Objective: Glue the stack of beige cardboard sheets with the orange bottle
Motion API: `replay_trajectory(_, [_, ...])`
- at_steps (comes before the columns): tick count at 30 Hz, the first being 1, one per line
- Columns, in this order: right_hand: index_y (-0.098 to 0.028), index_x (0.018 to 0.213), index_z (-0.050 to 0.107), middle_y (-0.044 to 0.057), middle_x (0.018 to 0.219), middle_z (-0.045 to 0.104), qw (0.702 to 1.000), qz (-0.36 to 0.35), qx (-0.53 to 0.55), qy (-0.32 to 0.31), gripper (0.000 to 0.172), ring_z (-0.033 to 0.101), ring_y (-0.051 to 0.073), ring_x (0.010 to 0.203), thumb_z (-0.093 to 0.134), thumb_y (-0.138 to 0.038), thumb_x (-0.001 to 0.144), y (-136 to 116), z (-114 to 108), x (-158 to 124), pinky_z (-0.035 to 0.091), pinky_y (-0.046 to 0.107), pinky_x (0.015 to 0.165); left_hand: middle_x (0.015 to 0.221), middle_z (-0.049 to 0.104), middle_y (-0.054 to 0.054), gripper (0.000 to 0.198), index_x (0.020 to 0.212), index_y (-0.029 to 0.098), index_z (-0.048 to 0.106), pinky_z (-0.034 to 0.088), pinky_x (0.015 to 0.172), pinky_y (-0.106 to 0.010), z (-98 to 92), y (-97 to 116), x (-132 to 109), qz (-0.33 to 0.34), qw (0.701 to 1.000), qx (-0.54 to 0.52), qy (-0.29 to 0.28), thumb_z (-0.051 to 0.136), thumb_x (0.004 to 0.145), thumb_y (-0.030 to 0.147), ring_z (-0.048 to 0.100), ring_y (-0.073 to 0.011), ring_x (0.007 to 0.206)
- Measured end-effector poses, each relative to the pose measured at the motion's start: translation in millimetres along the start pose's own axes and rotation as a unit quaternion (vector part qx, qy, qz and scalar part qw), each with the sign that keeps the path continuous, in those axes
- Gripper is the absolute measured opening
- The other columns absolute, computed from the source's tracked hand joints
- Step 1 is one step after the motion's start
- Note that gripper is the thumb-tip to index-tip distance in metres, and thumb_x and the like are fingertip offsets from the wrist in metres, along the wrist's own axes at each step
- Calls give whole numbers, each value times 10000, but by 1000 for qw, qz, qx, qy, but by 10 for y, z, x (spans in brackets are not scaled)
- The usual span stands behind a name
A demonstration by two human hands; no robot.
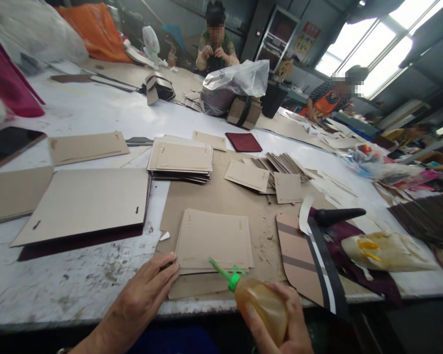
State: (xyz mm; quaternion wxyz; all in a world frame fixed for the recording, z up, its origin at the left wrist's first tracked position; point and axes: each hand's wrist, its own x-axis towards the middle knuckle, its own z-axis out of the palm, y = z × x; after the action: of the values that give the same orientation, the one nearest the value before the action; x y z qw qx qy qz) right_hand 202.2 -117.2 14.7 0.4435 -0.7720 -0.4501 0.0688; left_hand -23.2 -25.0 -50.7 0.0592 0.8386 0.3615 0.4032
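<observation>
At table edge | two hands: left hand [145,295] flat on one card stack [214,241] | right hand [280,319] clamps one glue bottle [260,302] (green nozzle)

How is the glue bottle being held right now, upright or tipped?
Tipped. The glue bottle lies slanted in the right hand, its green nozzle pointing up-left toward the stack of cardboard pieces.

Matt cardboard sheets [214,238]; glossy, probably plastic glue bottle [260,302].
</observation>
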Motion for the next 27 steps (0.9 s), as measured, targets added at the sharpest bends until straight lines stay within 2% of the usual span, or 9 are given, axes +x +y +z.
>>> replay_trajectory(3, [-221, 967, 542, 27, 928, 597, 979, 167, 113, -27, 544, 584, 203, 808, 628, -646, 639, -89, 90, 32, 476, 288, 703, 1098, 601, -73, 202, 1036, 145, 601, 420, 1001, -229, 10, -13, -19, -3, 1000, -3, -11, 444, 918, 191, 574, -113, 1066])
replay_trajectory(5, [-206, 976, 532, 33, 914, 603, 969, 199, 142, -26, 576, 590, 208, 805, 647, -639, 614, -55, 31, 152, 480, 289, 699, 1112, 596, -69, 206, 1049, 153, 596, 416, 1004, -232, 16, -22, -37, -9, 1000, -6, -17, 441, 920, 196, 566, -112, 1081])
replay_trajectory(7, [-192, 985, 529, 42, 923, 605, 974, 192, 118, -10, 586, 587, 218, 826, 663, -618, 606, 12, -75, 305, 483, 300, 711, 1120, 596, -64, 209, 1059, 161, 592, 417, 1004, -234, 19, -27, -51, -14, 1000, -11, -19, 442, 919, 196, 563, -112, 1090])
replay_trajectory(11, [-189, 992, 536, 42, 959, 578, 988, 152, 3, 3, 612, 558, 230, 855, 657, -635, 591, 95, -232, 543, 467, 340, 751, 1120, 614, -54, 219, 1079, 177, 586, 435, 992, -233, 17, -33, -71, -22, 999, -24, -15, 440, 917, 198, 581, -118, 1078])
replay_trajectory(15, [-197, 976, 536, 45, 983, 544, 993, 101, -65, -4, 586, 526, 236, 895, 617, -658, 623, 118, -217, 642, 426, 380, 831, 1127, 624, -57, 235, 1088, 183, 591, 465, 973, -244, 22, -42, -99, -34, 999, -34, -23, 433, 914, 196, 592, -140, 1073])
replay_trajectory(21, [-201, 1008, 535, 63, 1022, 541, 993, 46, -111, -14, 586, 519, 272, 950, 595, -661, 650, 226, -141, 715, 382, 453, 896, 1107, 627, -55, 218, 1059, 174, 600, 454, 977, -220, 29, -35, -88, -29, 999, -36, -4, 443, 908, 170, 591, -124, 1064])
replay_trajectory(24, [-202, 980, 552, 57, 1007, 553, 993, 58, -103, -19, 600, 527, 277, 957, 624, -668, 608, 232, -166, 725, 383, 462, 920, 1112, 625, -54, 218, 1060, 174, 599, 456, 977, -220, 23, -28, -70, -31, 999, -39, -8, 445, 905, 164, 586, -126, 1072])
replay_trajectory(26, [-206, 963, 554, 50, 982, 572, 992, 114, -49, -15, 610, 550, 273, 927, 671, -652, 563, 182, -192, 732, 419, 461, 893, 1101, 632, -50, 221, 1055, 179, 604, 471, 962, -218, 21, -24, -63, -33, 999, -39, -4, 445, 902, 160, 594, -128, 1058])
replay_trajectory(27, [-211, 968, 548, 47, 978, 583, 987, 161, 11, -15, 603, 569, 268, 901, 685, -635, 562, 141, -199, 738, 453, 459, 852, 1094, 635, -49, 224, 1053, 181, 606, 479, 955, -220, 20, -21, -62, -34, 999, -38, -1, 445, 901, 155, 598, -129, 1051])
